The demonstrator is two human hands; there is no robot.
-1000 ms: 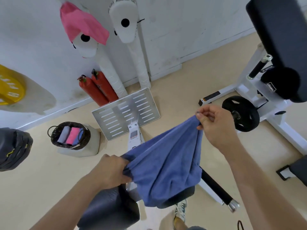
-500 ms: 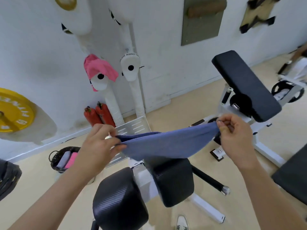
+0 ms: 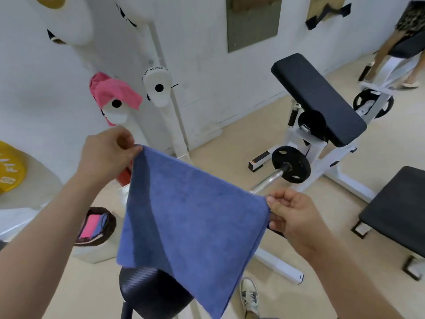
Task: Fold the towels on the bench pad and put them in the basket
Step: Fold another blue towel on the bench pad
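Note:
A blue towel [image 3: 188,222] hangs spread out in the air in front of me. My left hand [image 3: 108,153] pinches its upper left corner and my right hand [image 3: 292,215] pinches its right corner, lower down. The towel's bottom drapes over a black bench pad [image 3: 149,293] below it. A dark woven basket [image 3: 99,226] sits on the floor at the left, holding a folded pink towel and a folded blue one. Another pink towel [image 3: 112,93] is draped over a white wall pad at the upper left.
A white preacher-curl bench with a black pad [image 3: 317,100] and a black weight plate [image 3: 291,164] stands at the right. A black flat pad [image 3: 397,210] is at the far right. A yellow plate [image 3: 9,169] lies left. Another person's legs [image 3: 391,42] are at the top right.
The towel has gone from a taut horizontal strip to a spread sheet hanging down. My left hand stayed high and my right hand dropped lower; the view shifted slightly right.

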